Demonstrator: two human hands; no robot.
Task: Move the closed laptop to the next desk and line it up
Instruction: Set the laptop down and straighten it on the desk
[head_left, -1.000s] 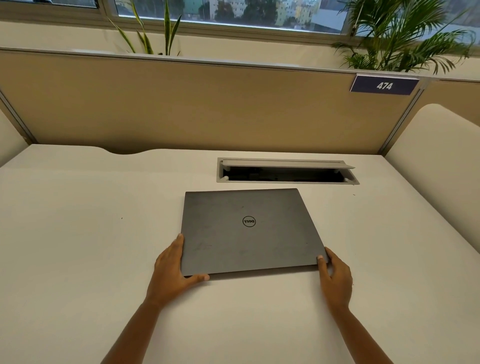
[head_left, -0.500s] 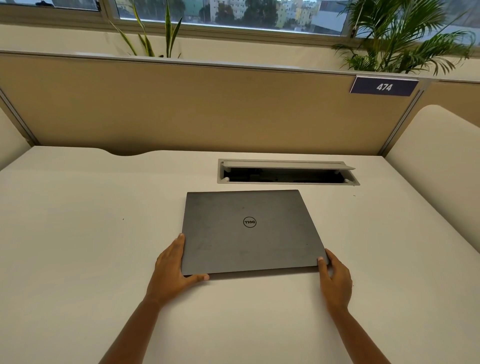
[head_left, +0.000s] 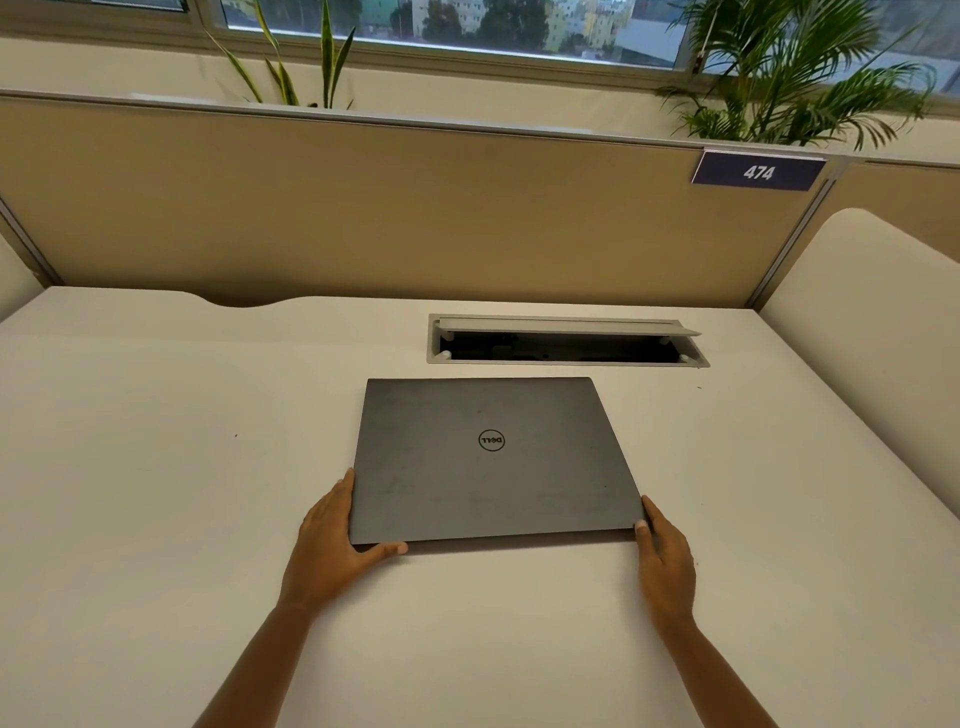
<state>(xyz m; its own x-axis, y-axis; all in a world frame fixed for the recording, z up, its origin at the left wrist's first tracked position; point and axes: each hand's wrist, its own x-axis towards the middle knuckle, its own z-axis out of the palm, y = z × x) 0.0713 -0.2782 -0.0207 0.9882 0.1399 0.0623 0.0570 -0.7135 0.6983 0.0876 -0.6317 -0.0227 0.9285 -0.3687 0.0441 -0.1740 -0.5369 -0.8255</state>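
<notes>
A closed dark grey laptop (head_left: 493, 457) with a round logo lies on the white desk (head_left: 156, 467), a little right of centre, its near edge slightly raised or shadowed. My left hand (head_left: 332, 540) grips its near left corner, thumb under the front edge and fingers along the left side. On the other side, my right hand (head_left: 665, 556) holds the near right corner with the thumb on the lid's corner. The laptop's back edge sits just short of the cable slot.
An open grey cable slot (head_left: 566, 343) is sunk into the desk behind the laptop. A tan partition (head_left: 363, 208) with a "474" sign (head_left: 758, 171) closes the back. A white side divider (head_left: 872, 332) stands at the right. Plants sit behind the partition.
The laptop and both hands have hardly moved; the view has shifted slightly.
</notes>
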